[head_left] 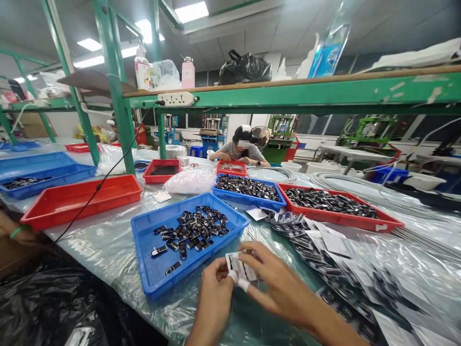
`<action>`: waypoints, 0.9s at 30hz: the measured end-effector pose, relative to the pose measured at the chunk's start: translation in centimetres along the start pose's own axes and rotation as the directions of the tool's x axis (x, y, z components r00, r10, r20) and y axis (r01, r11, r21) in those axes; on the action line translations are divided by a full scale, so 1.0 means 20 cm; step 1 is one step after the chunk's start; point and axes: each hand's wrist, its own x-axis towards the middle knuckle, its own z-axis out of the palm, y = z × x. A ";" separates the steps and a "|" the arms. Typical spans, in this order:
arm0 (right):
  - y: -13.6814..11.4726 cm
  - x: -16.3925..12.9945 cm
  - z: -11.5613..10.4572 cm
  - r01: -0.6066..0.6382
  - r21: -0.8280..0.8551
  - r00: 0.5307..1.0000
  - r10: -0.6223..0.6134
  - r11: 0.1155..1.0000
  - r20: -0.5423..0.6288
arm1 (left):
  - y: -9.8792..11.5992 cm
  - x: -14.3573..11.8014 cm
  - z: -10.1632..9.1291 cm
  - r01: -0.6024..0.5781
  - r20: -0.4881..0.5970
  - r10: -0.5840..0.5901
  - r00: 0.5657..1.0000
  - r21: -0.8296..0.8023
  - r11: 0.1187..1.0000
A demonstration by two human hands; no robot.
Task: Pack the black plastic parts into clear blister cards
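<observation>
Both hands held one small packet above the table edge.

The fingers of the left hand [213, 295] and the right hand [277, 283] were closed narrowly on the packet [240, 267], a white printed bag, pinched between taped fingertips just beside the blue tray [149, 262]. That tray held loose dark parts [192, 231]; filled packets [324, 259] lay in a row to the right on the plastic sheet [108, 245]. I judge that the packet could slip, because the tape makes the grip smooth, and it could fall among the filled ones. A part could also miss the narrow opening. Across the table another person [239, 149] bent over a red tray [231, 168].
</observation>
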 end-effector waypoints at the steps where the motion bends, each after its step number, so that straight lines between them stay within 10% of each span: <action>1: -0.04 0.03 0.00 0.032 -0.003 0.999 -0.032 0.999 0.024 | 0.03 0.01 0.01 -0.022 -0.005 0.021 1.000 -0.072 0.997; 7: -0.09 0.29 0.03 0.000 0.222 1.000 0.005 0.975 -0.021 | 0.20 0.08 -0.07 -0.134 -0.135 0.093 0.986 -0.332 0.934; 12: -0.08 0.53 0.11 0.027 0.635 0.999 0.007 0.772 -0.051 | 0.28 0.16 -0.22 -0.266 -0.212 0.197 0.957 -0.370 0.890; 18: -0.10 0.68 0.22 0.117 0.739 0.993 -0.063 0.663 -0.100 | 0.35 0.21 -0.36 -0.313 -0.277 0.226 0.934 -0.328 0.891; 27: 0.04 0.71 0.38 0.004 0.496 0.986 0.079 0.868 -0.148 | 0.38 0.25 -0.49 -0.266 -0.267 0.292 0.919 0.128 0.955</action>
